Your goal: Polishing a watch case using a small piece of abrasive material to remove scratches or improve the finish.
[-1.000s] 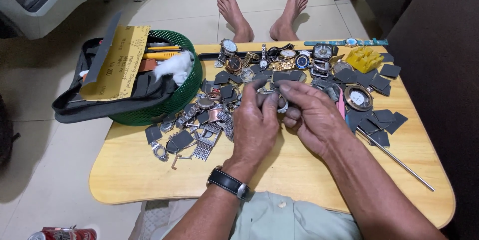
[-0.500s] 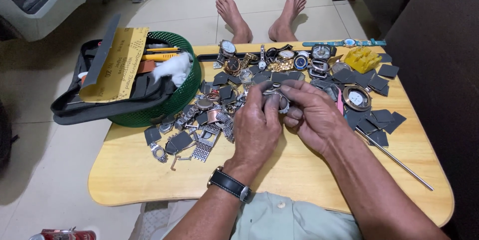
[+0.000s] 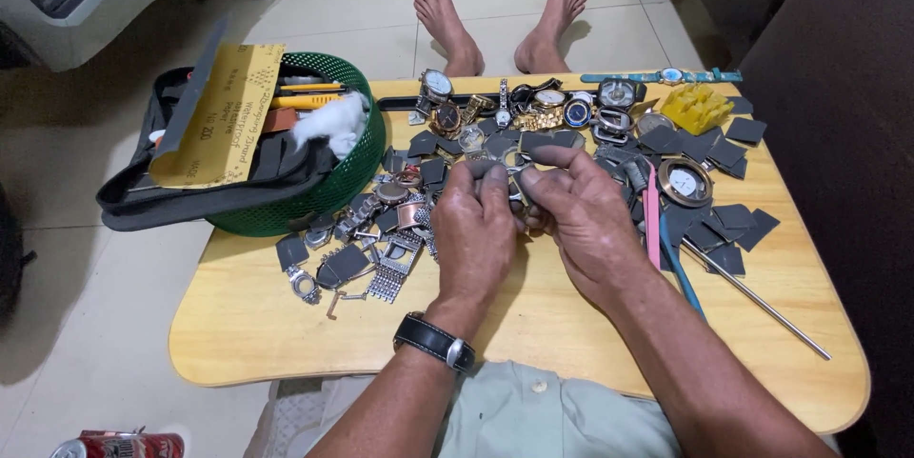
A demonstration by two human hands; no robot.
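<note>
My left hand (image 3: 473,229) and my right hand (image 3: 583,220) meet above the middle of a low wooden table (image 3: 286,344). Together they pinch a small metal watch part (image 3: 517,189), mostly hidden by my fingers. A black wristwatch (image 3: 433,341) sits on my left wrist. Just left of my left hand lies a heap of watch cases, metal bracelets and dark strap pieces (image 3: 376,234). Beyond my hands several wristwatches (image 3: 533,106) lie in a row along the far edge.
A green mesh basket (image 3: 352,168) with a black pouch, a yellow sheet and pencils stands at the far left. A yellow holder (image 3: 697,108), a round watch case (image 3: 684,182), a pink tool (image 3: 653,225), a blue tool (image 3: 678,272) and a metal rod (image 3: 762,298) lie right. Two bare feet (image 3: 505,20) rest beyond.
My hands stay together over the table's middle; the fingers have shifted slightly around the small part. Nothing else on the table has moved.
</note>
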